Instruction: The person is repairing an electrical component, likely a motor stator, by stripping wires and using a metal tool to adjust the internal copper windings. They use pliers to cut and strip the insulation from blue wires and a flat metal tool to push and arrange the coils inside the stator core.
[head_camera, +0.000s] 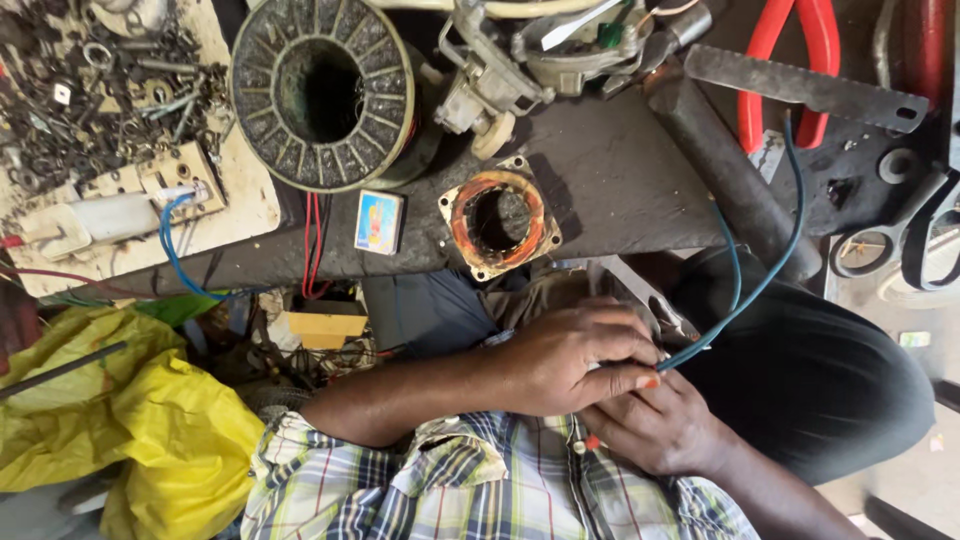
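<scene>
Your left hand (575, 360) is pinched shut on the end of the blue wire (745, 290) right over your lap, and your right hand (655, 425) sits under it, fingers curled against that same end. Looks like early going: the wire's far end runs loose toward the table. Further out, the copper-wound stator (498, 222) sits untouched at the table's near edge, big wire spool (322, 92) behind it

- large wire spool (322, 92) on the bench
- copper-wound stator ring (498, 219)
- small colourful box (379, 221)
- red-handled pliers (789, 62)
- scissors (895, 238)
- yellow bag (130, 420)
</scene>
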